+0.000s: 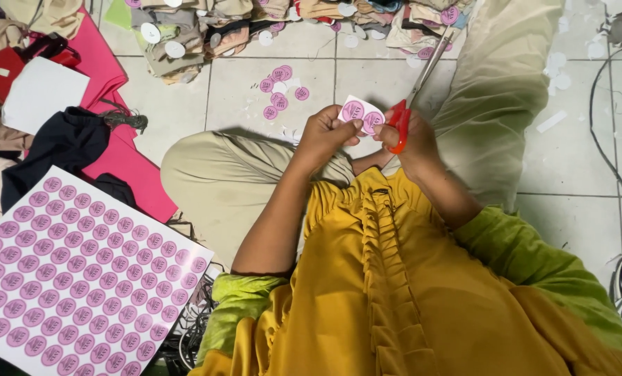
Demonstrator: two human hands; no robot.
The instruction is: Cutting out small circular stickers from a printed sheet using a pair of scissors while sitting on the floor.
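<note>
A small white paper piece bearing two round pink stickers [362, 115] is being held above the person's lap, over the tiled floor [241, 90]. The left hand [325, 134] is pinching its left edge, fingers pressed together on the paper. The right hand [408, 139] is gripping red-handled scissors with long metal blades [412, 94], fingers closed through the handle, blades pointing up and away. Cut pink round stickers [280, 89] are lying on the tiles just beyond. A large white sheet of pink stickers [74, 271] is lying at lower left.
</note>
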